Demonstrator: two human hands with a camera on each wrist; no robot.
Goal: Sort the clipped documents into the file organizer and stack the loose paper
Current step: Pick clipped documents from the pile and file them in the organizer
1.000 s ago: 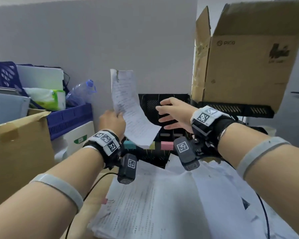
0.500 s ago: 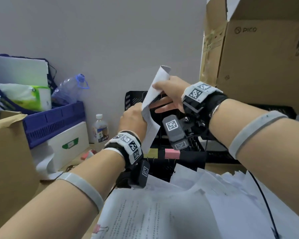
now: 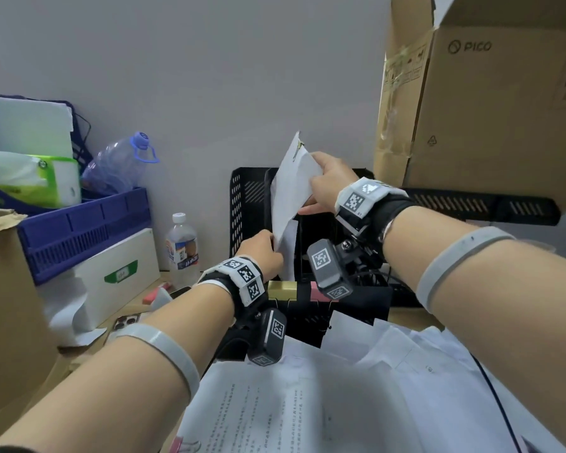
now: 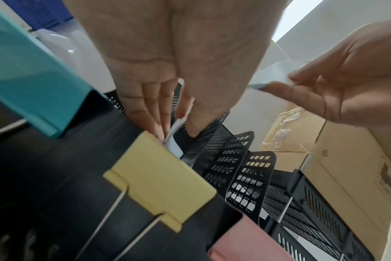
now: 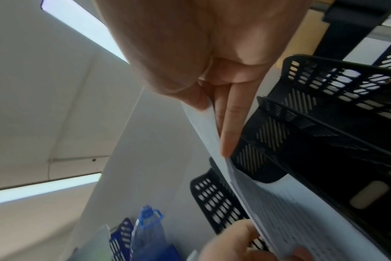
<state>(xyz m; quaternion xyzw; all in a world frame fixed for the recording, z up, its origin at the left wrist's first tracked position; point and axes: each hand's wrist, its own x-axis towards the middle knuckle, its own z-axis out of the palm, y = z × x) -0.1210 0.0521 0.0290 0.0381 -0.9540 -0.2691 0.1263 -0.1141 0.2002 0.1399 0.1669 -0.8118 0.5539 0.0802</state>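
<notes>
— What lies nearest you?
— Loose paper on the worktop.
— And beyond?
— Your left hand pinches the document low, your right hand grips it high; its lower edge sits inside a slot of the black file organizer.

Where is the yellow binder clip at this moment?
In the head view the yellow binder clip sits on the front edge of the black file organizer, centre of the picture, just right of the left hand and left of a pink clip.
</notes>
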